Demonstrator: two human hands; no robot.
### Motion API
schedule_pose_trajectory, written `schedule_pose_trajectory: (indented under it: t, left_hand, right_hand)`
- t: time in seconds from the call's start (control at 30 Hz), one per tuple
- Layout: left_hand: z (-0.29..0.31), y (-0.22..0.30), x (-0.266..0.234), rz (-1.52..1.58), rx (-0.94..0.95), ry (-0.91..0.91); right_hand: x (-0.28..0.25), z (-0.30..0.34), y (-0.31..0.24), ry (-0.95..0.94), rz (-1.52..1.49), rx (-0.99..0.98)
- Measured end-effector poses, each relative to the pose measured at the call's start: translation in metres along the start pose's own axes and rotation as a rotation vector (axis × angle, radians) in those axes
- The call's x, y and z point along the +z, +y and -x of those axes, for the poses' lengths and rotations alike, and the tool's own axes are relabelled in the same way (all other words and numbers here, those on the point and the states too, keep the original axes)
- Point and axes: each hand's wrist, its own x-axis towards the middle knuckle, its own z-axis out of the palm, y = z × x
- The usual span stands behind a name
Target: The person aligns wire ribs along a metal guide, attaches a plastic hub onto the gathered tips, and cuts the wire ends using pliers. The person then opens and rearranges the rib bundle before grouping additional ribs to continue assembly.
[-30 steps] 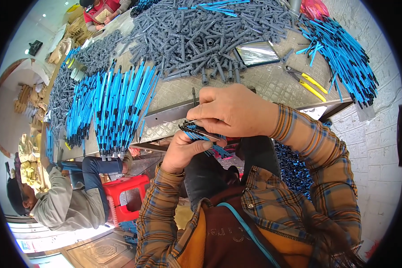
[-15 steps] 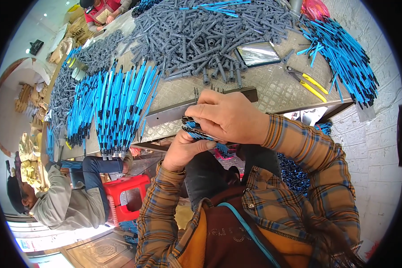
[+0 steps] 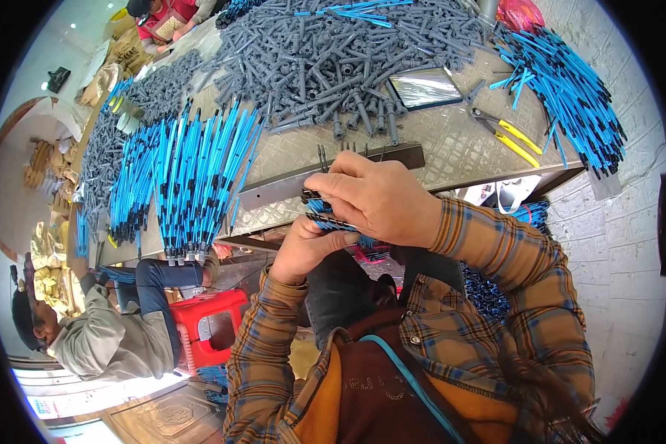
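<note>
Left hand (image 3: 298, 250): closed around a bundle of blue-and-black sticks (image 3: 318, 206).
Bundle: held just off the near edge of the table (image 3: 455, 144), on the near side of the metal bar (image 3: 274, 194).
Right hand (image 3: 381, 198): fingers curled over the bundle; whether anything is pinched cannot be told.
Change: compared with a second ago, the right hand has been drawn nearer, and the bar's right end is uncovered.
</note>
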Motion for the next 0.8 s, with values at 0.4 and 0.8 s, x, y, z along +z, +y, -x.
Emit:
schedule_pose_trajectory:
  t: [0.4,0.8]
  left_hand:
    - [0.0018,-0.0041,-0.0010,-0.022,-0.001,-0.015]
    - [-0.0011,-0.0052,0.0002,-0.157,-0.022,-0.017]
  right_hand:
    - [0.0029,0.0055,-0.0023,-0.044,0.044,0.046]
    - [-0.0004,-0.0025,0.0068,-0.088,-0.011,0.053]
